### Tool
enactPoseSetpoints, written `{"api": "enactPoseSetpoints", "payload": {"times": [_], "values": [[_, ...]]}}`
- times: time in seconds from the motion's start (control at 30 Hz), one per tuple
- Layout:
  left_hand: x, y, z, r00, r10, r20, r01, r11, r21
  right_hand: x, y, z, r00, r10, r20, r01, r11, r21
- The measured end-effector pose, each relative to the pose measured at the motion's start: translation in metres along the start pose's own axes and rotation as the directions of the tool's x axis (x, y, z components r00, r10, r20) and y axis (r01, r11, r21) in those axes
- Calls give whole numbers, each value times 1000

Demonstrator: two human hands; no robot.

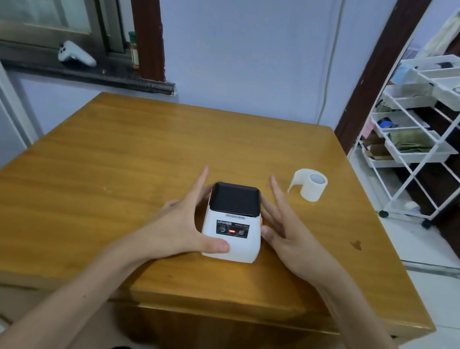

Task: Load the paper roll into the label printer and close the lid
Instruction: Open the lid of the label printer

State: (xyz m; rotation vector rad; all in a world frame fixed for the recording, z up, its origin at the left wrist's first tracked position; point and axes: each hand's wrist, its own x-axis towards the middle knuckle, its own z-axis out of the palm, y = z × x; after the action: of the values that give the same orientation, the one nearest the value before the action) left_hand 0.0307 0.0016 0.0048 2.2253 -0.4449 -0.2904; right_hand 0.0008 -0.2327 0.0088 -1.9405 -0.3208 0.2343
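Observation:
A small white label printer point(231, 233) with a black lid, which is down, stands in the middle of the wooden table point(133, 157). A red light shows on its front panel. My left hand point(183, 221) is against the printer's left side, thumb across its front lower corner, fingers stretched out. My right hand point(283, 230) lies flat along the printer's right side, fingers spread, touching or nearly touching it. A white paper roll point(311, 185) with a loose curled end lies on the table to the right, behind my right hand and apart from it.
A white wire rack with trays point(432, 133) stands to the right of the table. A dark window sill point(87, 72) at the back left carries a white controller point(76, 54). A dark spot point(357, 244) marks the table's right side.

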Motion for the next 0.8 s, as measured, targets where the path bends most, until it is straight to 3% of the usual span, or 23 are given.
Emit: {"api": "enactPoseSetpoints", "payload": {"times": [0.3, 0.47, 0.8], "values": [[-2, 2, -1, 1000, 20, 3, -20, 1000, -6, -1, 3, 2, 998, 22, -58, -21, 999, 29], [-3, 2, -1, 999, 36, -10, -36, 999, -10, -5, -2, 8, 979, 49, -199, -2, 973, 232], [-3, 0, -2, 999, 49, -9, -50, 998, -30, 15, -7, 12, 956, 99, -275, -45, 979, 197]]}}
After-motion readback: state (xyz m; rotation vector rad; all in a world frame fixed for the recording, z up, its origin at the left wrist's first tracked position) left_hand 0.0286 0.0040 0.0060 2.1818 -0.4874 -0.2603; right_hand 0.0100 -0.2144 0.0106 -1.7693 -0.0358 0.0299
